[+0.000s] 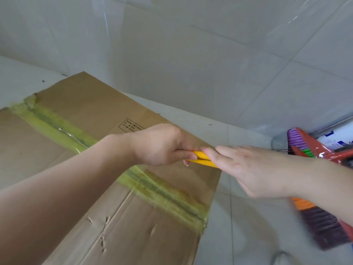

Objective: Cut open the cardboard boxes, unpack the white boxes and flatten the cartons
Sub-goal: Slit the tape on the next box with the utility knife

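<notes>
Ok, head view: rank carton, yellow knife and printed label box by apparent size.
1. carton, largest by far.
2. and 3. label box and knife: about alike, since both hands cover most of the knife; not ranked.

Two bare forearms and hands, seemingly sleeveless.

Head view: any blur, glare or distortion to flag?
Head view: motion blur on the brooms at the right edge; glare streaks on the wall tiles; wide-angle bending of tile lines; both hands and the yellow cutter reasonably sharp.
</notes>
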`<action>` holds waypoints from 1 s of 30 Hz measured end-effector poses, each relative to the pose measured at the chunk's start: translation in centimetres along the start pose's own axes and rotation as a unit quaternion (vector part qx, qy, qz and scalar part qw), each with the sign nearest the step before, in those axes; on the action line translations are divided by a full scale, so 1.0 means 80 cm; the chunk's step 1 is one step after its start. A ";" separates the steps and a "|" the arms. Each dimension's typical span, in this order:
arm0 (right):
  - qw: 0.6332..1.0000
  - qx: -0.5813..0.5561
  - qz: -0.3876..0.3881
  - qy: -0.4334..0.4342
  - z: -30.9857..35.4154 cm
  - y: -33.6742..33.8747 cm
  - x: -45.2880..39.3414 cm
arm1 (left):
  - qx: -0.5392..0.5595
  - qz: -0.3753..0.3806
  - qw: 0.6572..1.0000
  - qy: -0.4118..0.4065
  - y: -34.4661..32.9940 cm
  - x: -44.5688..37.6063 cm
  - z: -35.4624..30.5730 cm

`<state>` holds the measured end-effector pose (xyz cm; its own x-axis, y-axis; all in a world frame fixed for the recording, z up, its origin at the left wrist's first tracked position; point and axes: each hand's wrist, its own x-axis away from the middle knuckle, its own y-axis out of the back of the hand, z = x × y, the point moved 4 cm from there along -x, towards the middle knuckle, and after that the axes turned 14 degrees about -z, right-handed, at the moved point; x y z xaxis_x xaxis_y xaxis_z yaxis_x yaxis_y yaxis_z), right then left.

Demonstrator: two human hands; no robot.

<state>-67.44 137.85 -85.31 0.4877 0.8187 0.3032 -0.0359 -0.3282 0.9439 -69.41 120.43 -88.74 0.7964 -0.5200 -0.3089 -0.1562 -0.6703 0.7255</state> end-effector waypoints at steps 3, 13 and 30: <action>0.999 -0.017 -0.029 0.021 -0.018 -0.002 0.008 | 0.000 0.009 1.000 0.016 -0.013 -0.013 -0.002; 0.927 0.000 -0.348 -0.137 -0.201 -0.084 0.014 | -0.143 -0.075 0.969 0.186 -0.075 -0.162 0.005; 0.952 -0.160 -0.098 -0.243 -0.349 -0.324 -0.122 | -0.332 0.035 0.885 0.325 -0.191 -0.215 0.058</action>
<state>-95.65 151.55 -109.08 0.8558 0.5085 0.0949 -0.1284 0.0310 0.9912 -83.41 137.15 -97.39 0.9998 0.0119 0.0136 -0.0127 -0.0785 0.9968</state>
